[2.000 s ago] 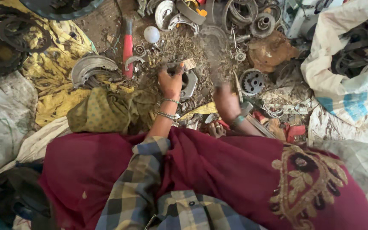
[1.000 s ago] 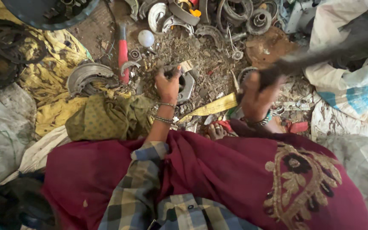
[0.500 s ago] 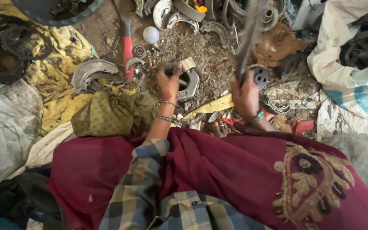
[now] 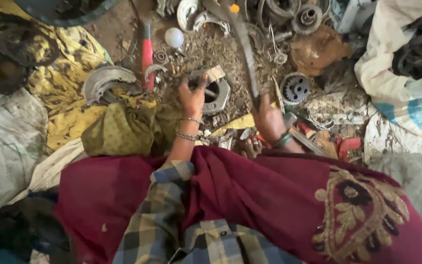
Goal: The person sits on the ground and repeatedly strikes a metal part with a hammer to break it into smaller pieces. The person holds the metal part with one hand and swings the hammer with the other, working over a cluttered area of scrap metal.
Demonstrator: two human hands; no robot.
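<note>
The hammer (image 4: pixel 147 56) lies left of the metal ring part (image 4: pixel 214 94), the ball (image 4: pixel 174 37) behind it, the gear (image 4: pixel 296 88) to its right.

The single head view looks steeply down, close over the lap, onto scrap-strewn ground (image 4: pixel 123 29).
</note>
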